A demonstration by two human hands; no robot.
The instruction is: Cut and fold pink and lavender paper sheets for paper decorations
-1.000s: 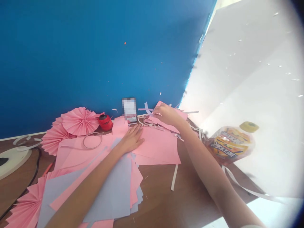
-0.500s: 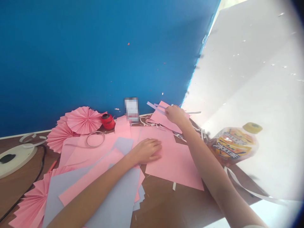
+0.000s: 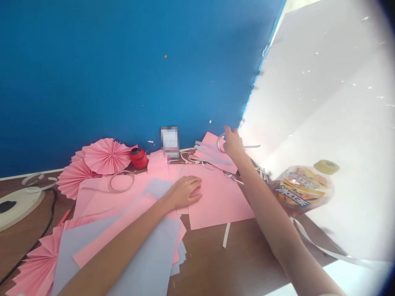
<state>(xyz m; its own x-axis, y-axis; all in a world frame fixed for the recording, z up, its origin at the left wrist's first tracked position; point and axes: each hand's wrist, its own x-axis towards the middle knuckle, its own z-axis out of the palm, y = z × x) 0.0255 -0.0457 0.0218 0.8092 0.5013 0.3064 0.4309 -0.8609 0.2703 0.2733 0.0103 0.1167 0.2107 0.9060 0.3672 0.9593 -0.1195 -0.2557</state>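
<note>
Wooden tabletop (image 3: 247, 259), with left hand (image 3: 183, 192) open flat on pink paper (image 3: 220, 201) for steadying it, and right hand (image 3: 233, 144) beside paper ring (image 3: 217, 144), its grip unclear.

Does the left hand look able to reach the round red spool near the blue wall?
Probably yes. The left hand rests on a flat pink paper sheet, and the round red spool stands beyond it, with only flat paper between them and nothing tall in the way.
</note>
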